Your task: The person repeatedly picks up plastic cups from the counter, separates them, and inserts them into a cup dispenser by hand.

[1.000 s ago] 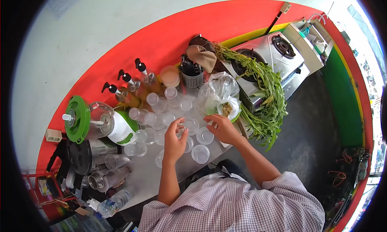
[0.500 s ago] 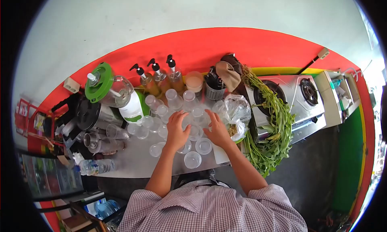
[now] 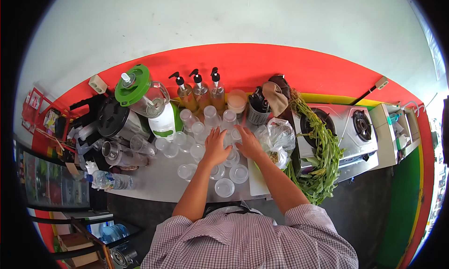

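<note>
Several clear plastic cups (image 3: 224,188) stand close together on the metal table (image 3: 154,185), some of them taller ones (image 3: 211,115) at the back. Over the middle of this group is my left hand (image 3: 216,148), its fingers stretched forward and apart from the thumb. My right hand (image 3: 248,143) reaches in from the other side, fingers extended among the cups' right edge. Between the two hands a few cups show. Whether the fingertips touch any cup cannot be made out. Neither hand visibly holds anything.
A green-lidded blender (image 3: 159,114) and pump bottles (image 3: 201,93) line the back. Metal jugs (image 3: 112,152) and a water bottle (image 3: 112,181) are left. To the right are a plastic bag (image 3: 279,136), leafy greens (image 3: 322,168) and a gas stove (image 3: 348,124).
The view has shifted, so the table items sit lower and further right. My hands remain over the cups, with the right fingers now stretched further in among them.
</note>
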Demonstrator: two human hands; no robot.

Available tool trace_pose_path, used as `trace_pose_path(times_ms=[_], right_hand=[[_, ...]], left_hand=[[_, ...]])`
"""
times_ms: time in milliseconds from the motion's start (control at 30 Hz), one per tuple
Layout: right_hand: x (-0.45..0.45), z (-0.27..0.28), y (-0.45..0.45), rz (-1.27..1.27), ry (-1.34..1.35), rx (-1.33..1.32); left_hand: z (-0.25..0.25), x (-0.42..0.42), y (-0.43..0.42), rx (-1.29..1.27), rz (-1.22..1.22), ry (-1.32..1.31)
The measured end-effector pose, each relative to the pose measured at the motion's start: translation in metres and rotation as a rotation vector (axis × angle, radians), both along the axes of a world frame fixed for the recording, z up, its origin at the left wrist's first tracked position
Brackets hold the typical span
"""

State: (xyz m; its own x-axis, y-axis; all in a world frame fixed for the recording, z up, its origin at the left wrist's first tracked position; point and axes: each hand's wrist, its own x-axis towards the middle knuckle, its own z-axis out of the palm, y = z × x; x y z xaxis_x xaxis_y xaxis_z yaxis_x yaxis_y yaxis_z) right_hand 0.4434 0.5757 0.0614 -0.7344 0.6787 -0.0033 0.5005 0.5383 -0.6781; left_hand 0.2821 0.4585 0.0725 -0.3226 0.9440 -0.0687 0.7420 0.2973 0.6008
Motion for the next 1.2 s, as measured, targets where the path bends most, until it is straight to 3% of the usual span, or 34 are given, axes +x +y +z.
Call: trace_pose_path(times_ms=[433, 533, 600, 667, 733, 767, 900, 1200], right_hand=[[0.037, 0.057, 0.005, -0.098, 0.21, 0.094], [0.057, 0.086, -0.002, -0.171, 0.311, 0.104], [0.071, 0.111, -0.014, -0.327, 0.447, -0.297], [0.086, 0.092, -0.015, -0.253, 0.614, -0.141], [0.101, 0.114, -0.034, -0.358, 0.844, -0.639], [0.11, 0.12, -0.041, -0.298, 0.903, -0.746], [0.13, 0.128, -0.075, -0.322, 1.03, -0.875], [0.149, 0.148, -0.121, -0.206, 1.078, -0.904]], left_hand=[[0.015, -0.003, 0.001, 0.12, 0.037, -0.083], [0.03, -0.005, -0.005, 0.249, 0.01, -0.295], [0.043, 0.001, -0.009, 0.23, 0.081, -0.625], [0.052, 0.01, -0.017, 0.272, 0.066, -0.727], [0.071, 0.02, -0.028, 0.307, 0.05, -0.832], [0.084, 0.026, -0.036, 0.316, -0.001, -0.92], [0.135, 0.043, -0.062, 0.281, -0.184, -1.042], [0.151, 0.063, -0.098, 0.325, -0.321, -1.063]])
